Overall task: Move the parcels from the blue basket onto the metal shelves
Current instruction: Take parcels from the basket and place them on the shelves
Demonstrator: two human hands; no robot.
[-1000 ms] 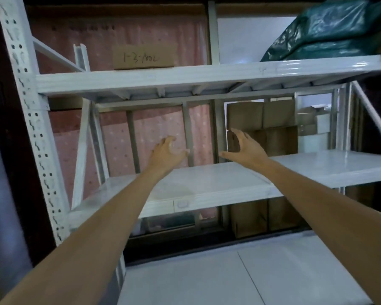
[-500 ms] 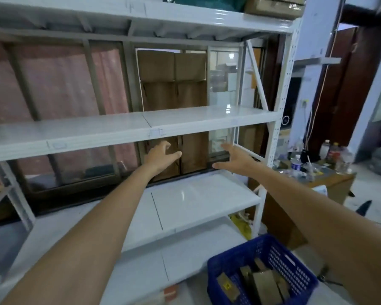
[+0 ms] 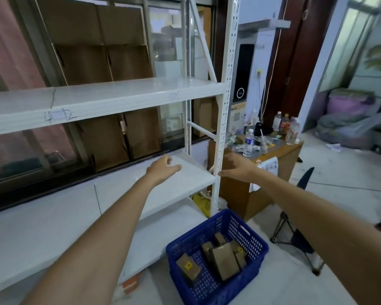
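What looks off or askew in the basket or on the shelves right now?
Nothing is damaged or spilled. The parcels lie jumbled at mixed angles in the blue basket, one apart at the left. The metal shelves hold no parcels. Both hands, left hand and right hand, are empty.

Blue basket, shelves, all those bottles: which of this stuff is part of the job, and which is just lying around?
Part of the job:
- blue basket on the floor
- brown parcels inside it
- white metal shelves
- left hand and right hand, both empty

Just lying about:
- wooden desk with water bottles
- folding stool
- stacked bags
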